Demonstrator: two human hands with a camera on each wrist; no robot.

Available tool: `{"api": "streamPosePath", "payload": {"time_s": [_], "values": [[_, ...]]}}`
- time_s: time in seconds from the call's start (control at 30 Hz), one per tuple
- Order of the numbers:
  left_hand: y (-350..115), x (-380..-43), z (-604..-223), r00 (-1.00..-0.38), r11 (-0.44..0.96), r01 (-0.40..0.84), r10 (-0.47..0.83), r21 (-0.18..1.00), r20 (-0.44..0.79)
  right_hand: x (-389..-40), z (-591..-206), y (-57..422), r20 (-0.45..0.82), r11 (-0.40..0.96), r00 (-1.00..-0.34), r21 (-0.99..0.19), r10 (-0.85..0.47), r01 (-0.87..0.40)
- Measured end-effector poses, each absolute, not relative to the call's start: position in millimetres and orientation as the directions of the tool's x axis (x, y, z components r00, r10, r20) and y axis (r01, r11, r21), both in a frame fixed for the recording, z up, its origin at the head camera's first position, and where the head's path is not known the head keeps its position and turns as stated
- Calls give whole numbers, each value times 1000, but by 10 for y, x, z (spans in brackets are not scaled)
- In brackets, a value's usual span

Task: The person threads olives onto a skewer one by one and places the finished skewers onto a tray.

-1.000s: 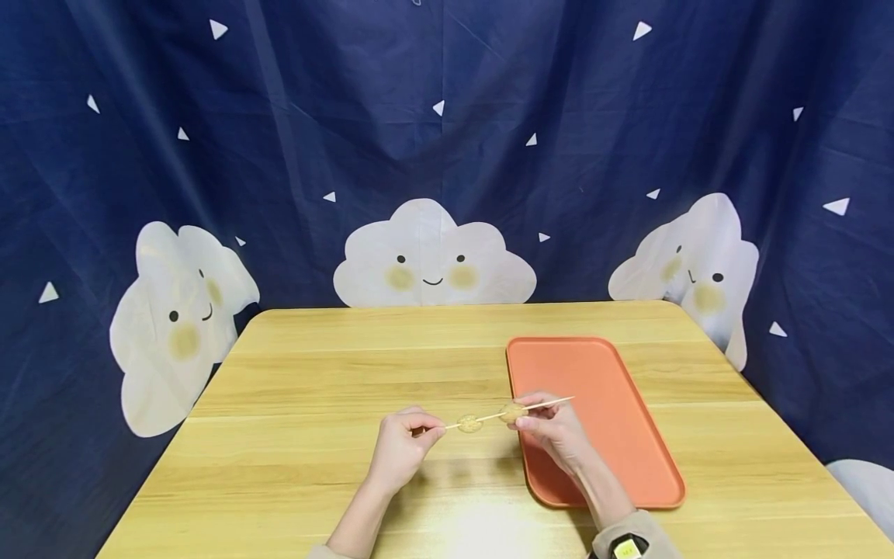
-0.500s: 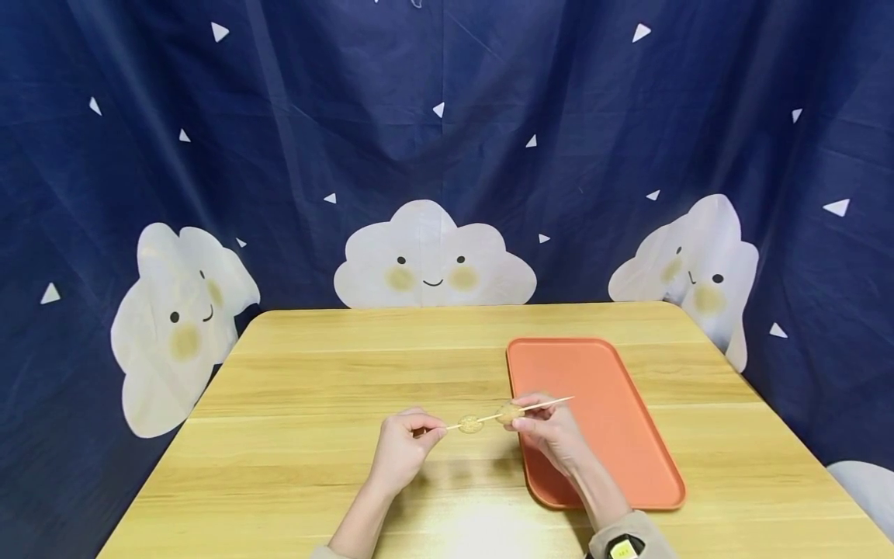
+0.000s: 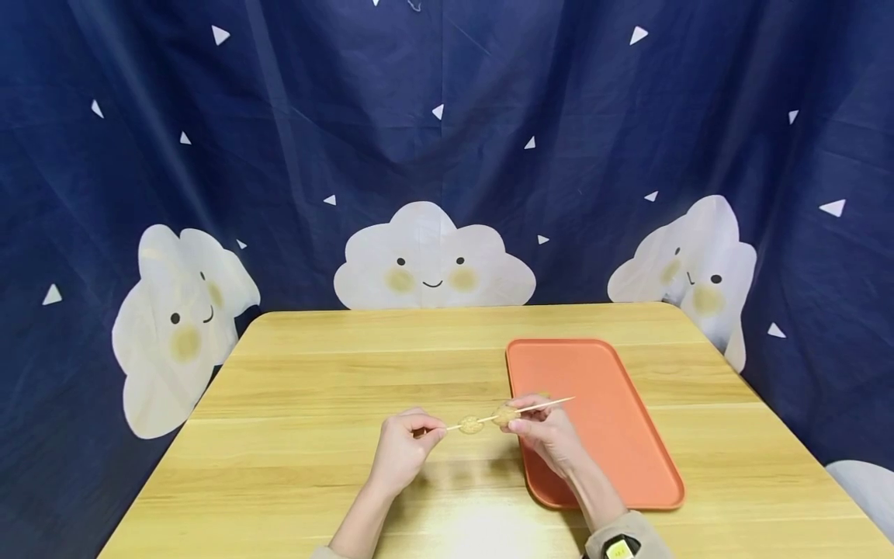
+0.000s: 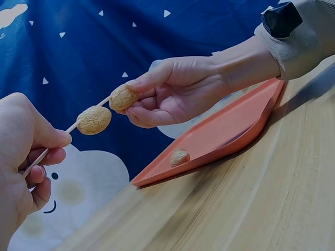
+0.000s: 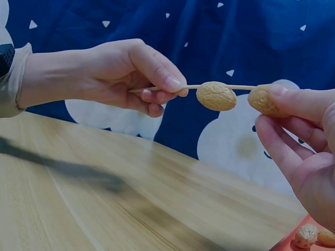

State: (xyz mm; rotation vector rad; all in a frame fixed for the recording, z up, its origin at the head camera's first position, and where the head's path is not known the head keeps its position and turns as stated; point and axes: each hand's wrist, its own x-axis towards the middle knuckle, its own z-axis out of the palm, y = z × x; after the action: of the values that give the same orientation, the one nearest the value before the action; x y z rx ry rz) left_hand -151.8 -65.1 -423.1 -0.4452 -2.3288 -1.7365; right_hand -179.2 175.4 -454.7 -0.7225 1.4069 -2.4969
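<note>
A thin wooden skewer is held almost level over the table, with two tan, wrinkled oval balls on it. My left hand pinches one end of the skewer between thumb and fingers. Close to that hand sits the first ball, untouched by fingers. The second ball lies between the thumb and fingertips of my right hand, just short of the first one. Beyond the right hand the skewer's free end sticks out over the tray. In the right wrist view the held ball is partly covered by the thumb.
An orange tray lies on the right of the wooden table, below my right hand. Similar balls rest in it, such as one ball near its rim. A blue curtain with clouds stands behind the table.
My right hand has moved slightly left along the skewer with its ball, narrowing the gap to the first ball. My left hand has stayed almost still.
</note>
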Motion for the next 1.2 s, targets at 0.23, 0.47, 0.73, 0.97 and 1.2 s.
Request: {"api": "streamPosePath", "payload": {"time_s": [0.23, 0.47, 0.73, 0.97, 1.2], "values": [[-634, -1529, -4215, -925, 255, 378, 132, 890, 356, -1806, -4554, 1747, 365, -563, -842, -821, -397, -91], [-626, -1553, -4229, -935, 258, 354, 127, 899, 332, -1808, -4560, 1729, 371, -583, -841, -808, -394, -84], [-647, -1530, -4268, -943, 258, 324, 162, 910, 290, -1765, -4535, 1724, 286, -474, -890, -876, -355, -92], [-644, -1461, -4183, -941, 315, 327, 198, 891, 275, -1711, -4556, 1796, 218, -394, -894, -918, -392, -51], [-714, -1512, -4314, -937, 319, 340, 198, 885, 289, -1705, -4548, 1961, 254, -417, -908, -903, -333, -100]]}}
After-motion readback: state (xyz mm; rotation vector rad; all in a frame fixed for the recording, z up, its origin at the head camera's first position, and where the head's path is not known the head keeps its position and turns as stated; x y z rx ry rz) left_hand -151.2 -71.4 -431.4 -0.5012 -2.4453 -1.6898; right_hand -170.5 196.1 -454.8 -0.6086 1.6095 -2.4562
